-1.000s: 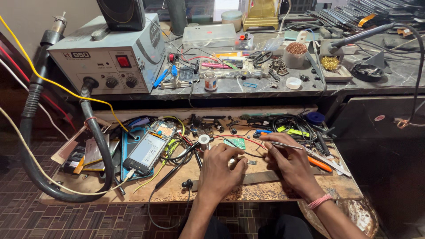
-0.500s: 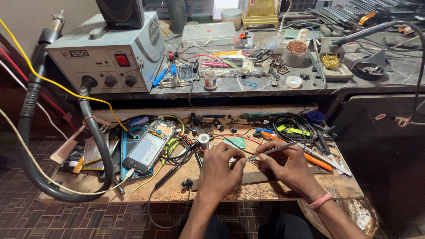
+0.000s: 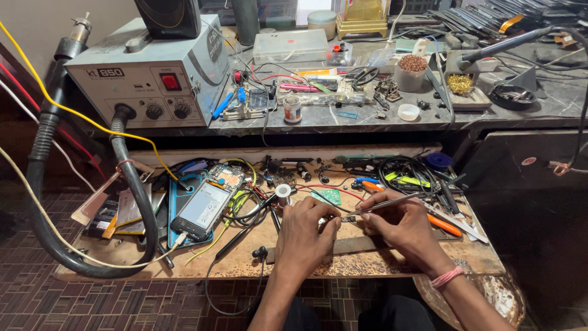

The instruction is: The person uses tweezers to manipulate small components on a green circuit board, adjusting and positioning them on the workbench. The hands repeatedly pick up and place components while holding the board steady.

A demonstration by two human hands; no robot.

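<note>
Your right hand [image 3: 404, 227] pinches tweezers [image 3: 392, 203], tips on a small part [image 3: 349, 218] that your left hand [image 3: 306, 230] fingers, nearly closed, steady at the table's [image 3: 380, 260] near middle. A phone [image 3: 202, 211] lies left amid cables. The tweezers have swung flatter than earlier.

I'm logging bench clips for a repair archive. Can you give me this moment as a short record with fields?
setting: cluttered wooden work board below a dark stone shelf
left hand: left hand pinches a small dark part against the board
right hand: right hand holds metal tweezers, tips at that part
near the hands: solder spool, green circuit board, metal ruler
left of the hands: smartphone
on shelf: hot air rework station with black hose
</note>
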